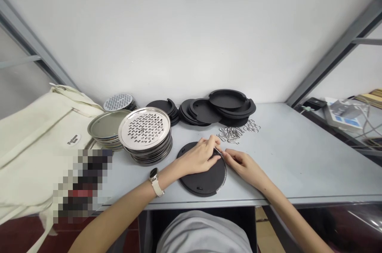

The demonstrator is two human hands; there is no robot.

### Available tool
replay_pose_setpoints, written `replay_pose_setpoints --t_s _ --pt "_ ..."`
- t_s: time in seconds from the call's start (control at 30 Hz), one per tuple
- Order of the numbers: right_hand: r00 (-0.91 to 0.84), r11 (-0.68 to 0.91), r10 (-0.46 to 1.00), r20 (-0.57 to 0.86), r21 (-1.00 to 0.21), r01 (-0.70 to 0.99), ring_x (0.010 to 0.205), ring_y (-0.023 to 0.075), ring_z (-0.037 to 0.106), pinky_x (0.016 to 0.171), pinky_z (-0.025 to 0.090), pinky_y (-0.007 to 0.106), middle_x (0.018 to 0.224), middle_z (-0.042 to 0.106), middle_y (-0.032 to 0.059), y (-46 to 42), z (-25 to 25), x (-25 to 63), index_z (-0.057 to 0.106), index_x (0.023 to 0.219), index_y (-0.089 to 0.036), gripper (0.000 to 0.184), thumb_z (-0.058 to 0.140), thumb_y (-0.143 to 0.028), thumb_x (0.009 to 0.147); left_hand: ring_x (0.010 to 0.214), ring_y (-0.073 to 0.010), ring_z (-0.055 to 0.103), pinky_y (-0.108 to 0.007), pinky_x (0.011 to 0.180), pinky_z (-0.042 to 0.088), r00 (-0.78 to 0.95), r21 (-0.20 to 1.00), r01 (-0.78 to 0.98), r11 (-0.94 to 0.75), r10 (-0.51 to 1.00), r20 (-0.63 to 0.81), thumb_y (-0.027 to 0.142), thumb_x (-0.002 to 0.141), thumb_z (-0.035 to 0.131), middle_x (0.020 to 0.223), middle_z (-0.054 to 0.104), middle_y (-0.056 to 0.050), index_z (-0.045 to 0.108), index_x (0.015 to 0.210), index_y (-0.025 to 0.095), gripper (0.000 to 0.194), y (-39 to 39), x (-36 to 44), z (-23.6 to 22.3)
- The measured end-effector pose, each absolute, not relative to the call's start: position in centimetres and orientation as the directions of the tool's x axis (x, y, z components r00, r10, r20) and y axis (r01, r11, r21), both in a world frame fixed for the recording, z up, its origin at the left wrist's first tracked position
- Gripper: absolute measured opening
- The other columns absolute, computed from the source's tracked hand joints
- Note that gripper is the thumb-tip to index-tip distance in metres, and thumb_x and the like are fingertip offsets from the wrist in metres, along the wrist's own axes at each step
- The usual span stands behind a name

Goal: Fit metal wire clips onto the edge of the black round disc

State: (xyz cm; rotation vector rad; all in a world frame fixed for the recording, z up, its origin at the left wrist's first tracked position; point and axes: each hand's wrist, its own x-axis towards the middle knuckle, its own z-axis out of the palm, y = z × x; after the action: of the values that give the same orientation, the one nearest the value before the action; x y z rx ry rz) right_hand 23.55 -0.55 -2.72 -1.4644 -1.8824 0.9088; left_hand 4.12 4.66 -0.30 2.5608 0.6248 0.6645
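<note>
A black round disc lies flat near the table's front edge, with a small hole showing near its lower rim. A thin bright metal edge runs along its right side. My left hand, a watch on its wrist, rests over the top of the disc, fingers bent at the upper right rim. Pressed in from the right, my right hand has thumb and finger closed at that same rim. Between the fingertips of both hands shows a slim shiny metal piece; its shape is mostly hidden.
Left of the disc stands a stack of round metal grater plates, beside a stack of plain metal discs. Black round trays are piled by the wall. Small metal hooks lie loose behind my hands. A cream bag covers the left end.
</note>
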Motion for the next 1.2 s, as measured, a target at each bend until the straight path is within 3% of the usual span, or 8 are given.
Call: replay_pose_setpoints --t_s 0.2,0.43,0.6,1.03,1.2 --pt "-0.221 0.170 0.974 0.044 -0.784 0.597 0.057 0.0116 0.033 0.053 0.028 0.022 0.060 0.033 -0.0044 -0.5 -2.7 23.4 0.033 0.066 -0.021 0.039 0.034 -0.047 0.096 0.107 -0.0241 0.055 -0.040 0.093 0.045 0.778 0.519 0.315 -0.795 0.529 0.339 0.019 0.091 0.049 0.109 0.054 -0.010 0.032 0.115 0.019 0.029 4.7 4.1 -0.6" --pt "-0.152 0.174 0.984 0.093 -0.684 0.709 0.052 0.0129 0.040 0.053 0.030 0.023 0.056 0.041 -0.0043 -0.8 -2.7 22.8 0.036 0.067 -0.022 0.036 0.033 -0.044 0.095 0.113 -0.0245 0.054 -0.043 0.099 0.041 0.786 0.492 0.330 -0.805 0.523 0.329 0.022 0.094 0.046 0.118 0.053 -0.011 0.035 0.116 0.020 0.025 4.5 4.0 -0.4" --pt "-0.136 0.168 0.986 0.100 -0.656 0.736 0.051 0.0144 0.043 0.053 0.032 0.024 0.056 0.045 -0.0039 -1.1 -2.5 22.3 0.039 0.071 -0.023 0.031 0.033 -0.041 0.095 0.110 -0.0246 0.055 -0.042 0.096 0.042 0.793 0.509 0.336 -0.793 0.529 0.301 0.022 0.094 0.047 0.111 0.060 -0.007 0.033 0.123 0.021 0.032 4.3 3.9 -0.1" --pt "-0.140 0.171 0.984 0.111 -0.816 0.552 0.056 0.0121 0.039 0.054 0.034 0.023 0.062 0.043 -0.0051 -0.8 -3.1 22.9 0.040 0.074 -0.022 0.029 0.043 -0.043 0.094 0.114 -0.0240 0.053 -0.041 0.098 0.042 0.784 0.479 0.342 -0.808 0.527 0.328 0.023 0.092 0.049 0.120 0.055 -0.010 0.036 0.122 0.021 0.032 4.4 3.9 -0.3" --pt "-0.140 0.178 0.983 0.119 -0.806 0.564 0.056 0.0124 0.043 0.055 0.035 0.024 0.062 0.045 -0.0052 -0.8 -3.1 22.9 0.041 0.076 -0.022 0.027 0.043 -0.041 0.094 0.113 -0.0237 0.053 -0.040 0.099 0.041 0.788 0.453 0.348 -0.821 0.518 0.333 0.022 0.092 0.050 0.119 0.055 -0.009 0.039 0.122 0.020 0.031 4.4 3.9 -0.2"
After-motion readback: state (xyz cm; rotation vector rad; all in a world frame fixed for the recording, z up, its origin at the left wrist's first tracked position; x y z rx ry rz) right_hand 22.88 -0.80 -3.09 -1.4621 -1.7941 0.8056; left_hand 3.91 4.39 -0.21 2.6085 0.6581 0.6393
